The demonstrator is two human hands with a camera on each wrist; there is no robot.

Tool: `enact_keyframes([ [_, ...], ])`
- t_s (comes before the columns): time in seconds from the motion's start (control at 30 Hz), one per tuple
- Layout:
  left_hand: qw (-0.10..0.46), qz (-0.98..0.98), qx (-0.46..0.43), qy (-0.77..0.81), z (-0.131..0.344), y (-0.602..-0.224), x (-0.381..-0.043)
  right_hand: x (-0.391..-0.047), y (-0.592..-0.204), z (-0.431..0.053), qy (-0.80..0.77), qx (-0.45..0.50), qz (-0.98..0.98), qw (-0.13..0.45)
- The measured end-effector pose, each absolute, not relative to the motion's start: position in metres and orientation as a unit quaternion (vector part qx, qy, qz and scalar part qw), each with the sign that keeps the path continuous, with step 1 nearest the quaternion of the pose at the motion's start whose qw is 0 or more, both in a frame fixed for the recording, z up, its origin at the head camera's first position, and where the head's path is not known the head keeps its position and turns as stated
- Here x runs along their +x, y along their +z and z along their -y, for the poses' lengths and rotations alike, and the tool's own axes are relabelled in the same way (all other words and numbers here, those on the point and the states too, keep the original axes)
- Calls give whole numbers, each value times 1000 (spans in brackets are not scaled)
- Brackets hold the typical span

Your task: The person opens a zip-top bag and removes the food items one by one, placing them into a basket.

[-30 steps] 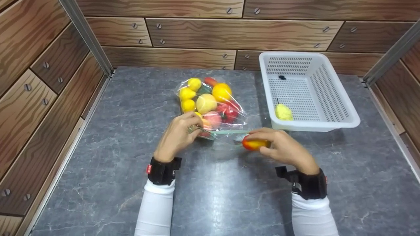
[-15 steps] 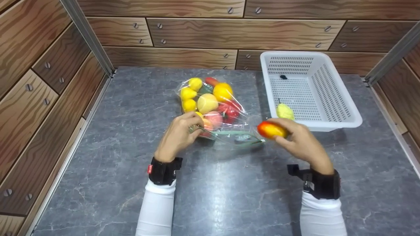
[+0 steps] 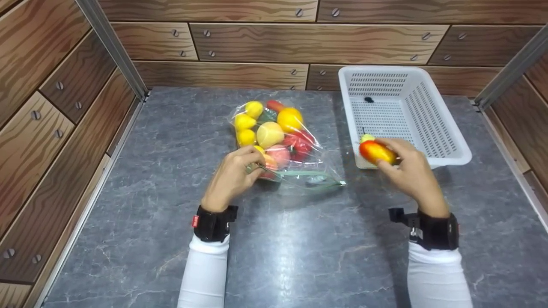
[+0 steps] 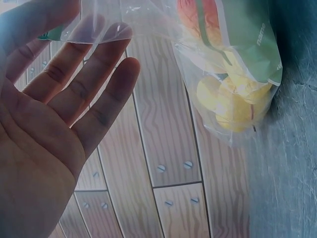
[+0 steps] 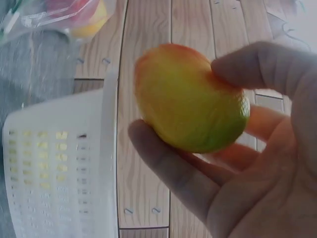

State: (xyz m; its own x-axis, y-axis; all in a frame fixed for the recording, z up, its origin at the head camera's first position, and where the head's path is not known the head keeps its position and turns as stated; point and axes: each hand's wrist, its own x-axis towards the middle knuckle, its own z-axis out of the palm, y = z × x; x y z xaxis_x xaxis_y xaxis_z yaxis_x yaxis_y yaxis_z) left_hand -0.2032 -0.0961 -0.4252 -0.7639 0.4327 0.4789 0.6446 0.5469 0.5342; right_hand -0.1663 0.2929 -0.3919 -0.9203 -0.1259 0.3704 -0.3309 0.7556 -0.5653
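My left hand (image 3: 231, 177) pinches the near edge of a clear zip bag (image 3: 308, 173), whose mouth has a green strip. Inside the bag lie several pieces of fruit: yellow lemons, an orange (image 3: 290, 119), a pale round fruit (image 3: 270, 134), and red and pink ones. My right hand (image 3: 413, 175) grips a red, yellow and green mango (image 3: 376, 152) between thumb and fingers, as the right wrist view shows (image 5: 190, 99) clearly. In the head view, the mango is above the near left corner of the white basket (image 3: 454, 159). It partly hides a yellow-green pear (image 3: 367, 137) in the basket.
A small dark object (image 3: 368, 99) lies at the far end of the basket floor. Wood-patterned panels (image 3: 257, 40) enclose the grey marbled tabletop (image 3: 180, 124) at the back and on both sides.
My right hand has carried the mango from the bag's mouth to the right, up to the basket's near left corner. The left hand and the filled part of the bag have stayed put.
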Motion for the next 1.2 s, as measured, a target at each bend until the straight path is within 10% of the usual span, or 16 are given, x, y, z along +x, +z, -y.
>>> enact_keyframes([
  [1.2,156,863,-317,-360,94,-424,-204,-241,-407,-342,185,-3,982,-37],
])
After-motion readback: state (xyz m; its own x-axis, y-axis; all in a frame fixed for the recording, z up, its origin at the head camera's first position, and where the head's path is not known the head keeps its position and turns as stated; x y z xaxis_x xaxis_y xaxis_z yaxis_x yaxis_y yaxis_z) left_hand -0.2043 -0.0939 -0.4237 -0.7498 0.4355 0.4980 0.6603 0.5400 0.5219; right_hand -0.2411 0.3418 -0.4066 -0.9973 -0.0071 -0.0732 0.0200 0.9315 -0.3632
